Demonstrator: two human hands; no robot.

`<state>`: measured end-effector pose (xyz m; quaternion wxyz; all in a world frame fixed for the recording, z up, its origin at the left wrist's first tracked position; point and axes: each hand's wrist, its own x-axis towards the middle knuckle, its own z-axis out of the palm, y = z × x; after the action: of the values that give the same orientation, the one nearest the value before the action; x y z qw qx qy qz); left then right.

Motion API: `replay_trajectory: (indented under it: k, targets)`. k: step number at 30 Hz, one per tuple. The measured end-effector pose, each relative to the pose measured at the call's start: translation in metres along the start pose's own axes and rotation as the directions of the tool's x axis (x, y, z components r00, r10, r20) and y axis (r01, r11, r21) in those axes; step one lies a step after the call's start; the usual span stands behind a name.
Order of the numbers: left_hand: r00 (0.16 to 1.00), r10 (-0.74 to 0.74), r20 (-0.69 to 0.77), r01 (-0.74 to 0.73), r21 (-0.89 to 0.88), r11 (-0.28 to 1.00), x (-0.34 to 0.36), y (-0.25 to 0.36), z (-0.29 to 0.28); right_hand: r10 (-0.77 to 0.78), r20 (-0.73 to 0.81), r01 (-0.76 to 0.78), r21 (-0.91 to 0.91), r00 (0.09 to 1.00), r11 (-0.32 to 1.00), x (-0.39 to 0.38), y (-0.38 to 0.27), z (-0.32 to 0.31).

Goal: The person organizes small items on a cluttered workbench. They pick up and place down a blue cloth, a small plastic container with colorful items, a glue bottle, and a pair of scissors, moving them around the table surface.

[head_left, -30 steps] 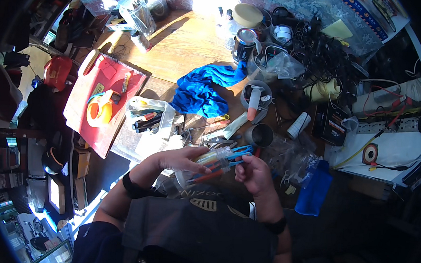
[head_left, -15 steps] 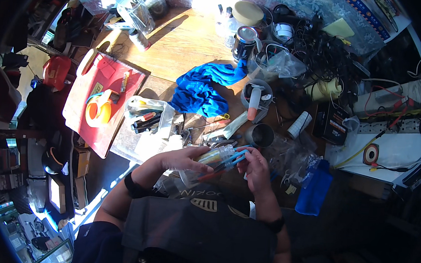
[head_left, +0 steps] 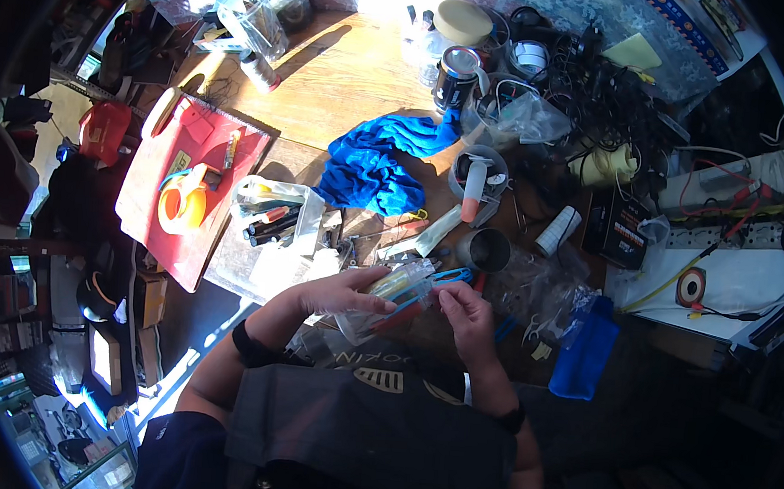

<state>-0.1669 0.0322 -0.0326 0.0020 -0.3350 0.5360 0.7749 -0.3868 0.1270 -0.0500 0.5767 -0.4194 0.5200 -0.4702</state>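
My left hand (head_left: 352, 296) is closed around a clear plastic pouch (head_left: 394, 285) holding yellow, light blue and orange-red slender items that I cannot make out exactly. My right hand (head_left: 460, 311) is pinched at the right end of the pouch, by a light blue looped item (head_left: 447, 275) sticking out of it; exactly what the fingertips grip is hard to tell. Just beyond my hands lie small tools (head_left: 401, 250) and a steel cup (head_left: 487, 249). An open translucent container (head_left: 312, 221) of pens or tools stands to the left of them.
A red board (head_left: 153, 210) with an orange tape roll (head_left: 181, 202) is at the left. A blue cloth (head_left: 374, 175) lies mid-table. Cups, a tangle of cables (head_left: 620, 106), a black box (head_left: 613, 233) and a blue pouch (head_left: 582, 353) crowd the right side of the wooden table (head_left: 326, 76).
My right hand's fingers lifted toward the blue item, then came back into a pinch slightly lower. My left hand keeps its hold on the pouch, shifting only slightly.
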Motion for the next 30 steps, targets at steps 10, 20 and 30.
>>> replay_trajectory:
  k: [10,20,30]
  targets:
    - [0.999,-0.025,0.032,0.024,0.055,0.998,0.0,-0.007,-0.003,-0.134,0.03,0.136,-0.093,0.991,0.986,-0.002,0.01,-0.003]
    - [0.999,0.001,-0.032,-0.005,-0.125,0.992,-0.013,-0.029,-0.011,-0.249,-0.04,0.052,-0.934,0.968,0.354,0.002,0.056,-0.029]
    - [1.0,0.005,-0.025,-0.009,-0.154,0.988,-0.018,-0.031,-0.012,-0.126,0.096,0.125,-0.96,0.987,0.249,0.009,0.072,-0.043]
